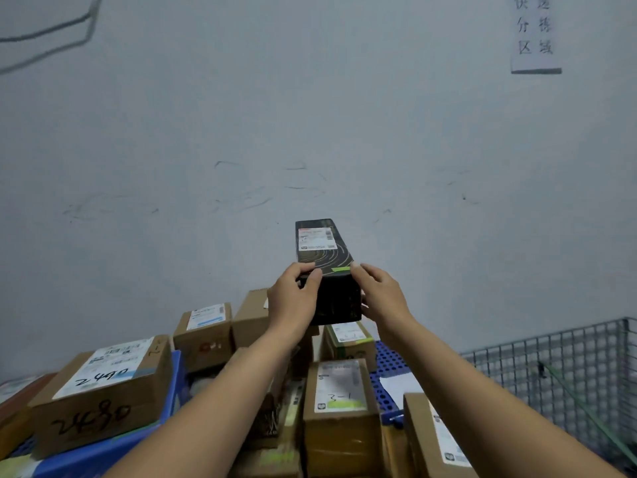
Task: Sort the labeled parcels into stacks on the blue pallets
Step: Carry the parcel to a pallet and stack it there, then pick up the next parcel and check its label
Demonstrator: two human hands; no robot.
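Observation:
A long black box [327,257] with gold curved lines and a white shipping label on top is held up in front of the wall. My left hand [293,298] grips its near left corner and my right hand [379,294] grips its near right side. Below lie brown labeled parcels: one marked "3-1" [339,405], a large one marked "2480" [103,391], and smaller ones [203,332] behind. A blue pallet [387,360] with round holes shows at the right, another blue pallet edge [103,453] at the lower left.
A grey wire mesh cage [568,370] stands at the right. A pale wall [310,132] rises close behind the parcels, with a paper sign [534,32] at the upper right. Another brown parcel [434,439] lies at the lower right.

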